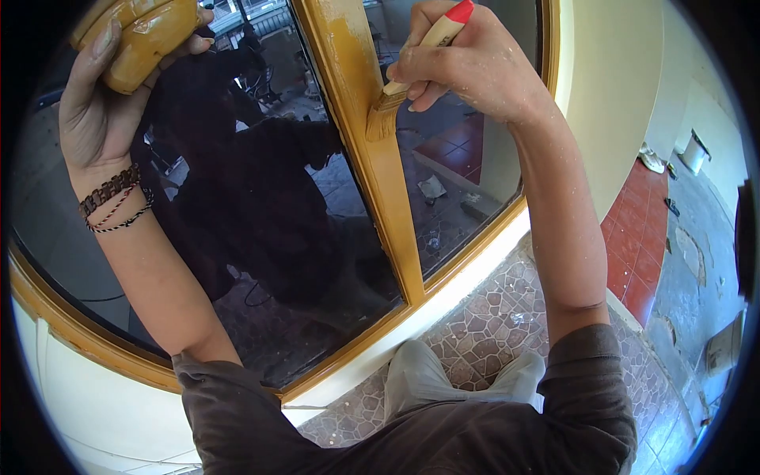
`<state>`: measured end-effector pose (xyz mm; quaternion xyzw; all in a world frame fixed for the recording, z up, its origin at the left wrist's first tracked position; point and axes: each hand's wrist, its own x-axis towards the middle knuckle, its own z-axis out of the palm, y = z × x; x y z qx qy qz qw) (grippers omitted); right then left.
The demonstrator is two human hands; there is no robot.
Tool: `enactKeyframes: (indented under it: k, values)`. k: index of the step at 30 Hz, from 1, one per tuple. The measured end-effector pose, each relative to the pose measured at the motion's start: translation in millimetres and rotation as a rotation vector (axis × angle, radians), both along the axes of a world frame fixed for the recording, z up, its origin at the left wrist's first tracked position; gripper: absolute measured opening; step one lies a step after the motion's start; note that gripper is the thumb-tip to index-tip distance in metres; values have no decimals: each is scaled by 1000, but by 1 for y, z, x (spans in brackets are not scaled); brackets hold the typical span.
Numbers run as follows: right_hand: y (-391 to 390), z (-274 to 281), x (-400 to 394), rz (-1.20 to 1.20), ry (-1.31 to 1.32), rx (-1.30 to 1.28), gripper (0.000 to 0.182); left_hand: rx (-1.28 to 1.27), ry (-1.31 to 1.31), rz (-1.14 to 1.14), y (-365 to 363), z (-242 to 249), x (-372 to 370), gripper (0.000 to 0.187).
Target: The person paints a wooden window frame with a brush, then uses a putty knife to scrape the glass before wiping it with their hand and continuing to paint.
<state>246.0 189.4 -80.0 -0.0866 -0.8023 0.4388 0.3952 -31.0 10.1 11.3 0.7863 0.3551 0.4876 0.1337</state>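
Observation:
My right hand (463,59) is closed round the pale, red-tipped handle of a paintbrush (383,117). Its yellow-brown bristles press against the upright bar of a window frame (392,190), which is the same colour and looks glossy. At the upper left, my left hand (107,103) holds up a container (150,43) coated in yellow-brown paint, fingers wrapped round its side. Bracelets circle my left wrist. Dark glass (261,182) lies behind the left arm, with reflections in it, and a narrower pane (451,166) stands to the right of the bar.
The frame's lower rail (348,348) curves along above a white wall (111,404). Below is a stone-patterned floor (483,324), with my legs over it. Red tiles (637,237) and a white bucket (694,153) are at the right.

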Motion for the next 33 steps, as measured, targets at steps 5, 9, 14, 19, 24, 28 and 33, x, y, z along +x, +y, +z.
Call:
enactKeyframes:
  k: [5, 9, 14, 19, 24, 28, 33]
  values:
    - [6, 6, -10, -89, 5, 10, 14, 10, -36, 1, -1, -3, 2, 83]
    - [0, 13, -4, -30, 86, 26, 13, 139, -39, -47, 12, -18, 31, 77]
    - [-2, 25, -13, -189, 115, 62, 11, 262, -23, -89, 16, -19, 30, 72]
    - [-6, 28, -11, -218, 172, 159, 9, 259, -19, -93, 11, -20, 34, 70]
    - [-6, 37, -8, -306, 392, 147, 13, 276, -42, -47, 9, -22, 38, 69]
    - [-2, 33, 8, -217, 277, 117, 15, 311, -41, -2, 11, -24, 39, 69]
    - [12, 7, -8, -133, 49, 278, 16, 173, -75, -34, 1, -13, 13, 72]
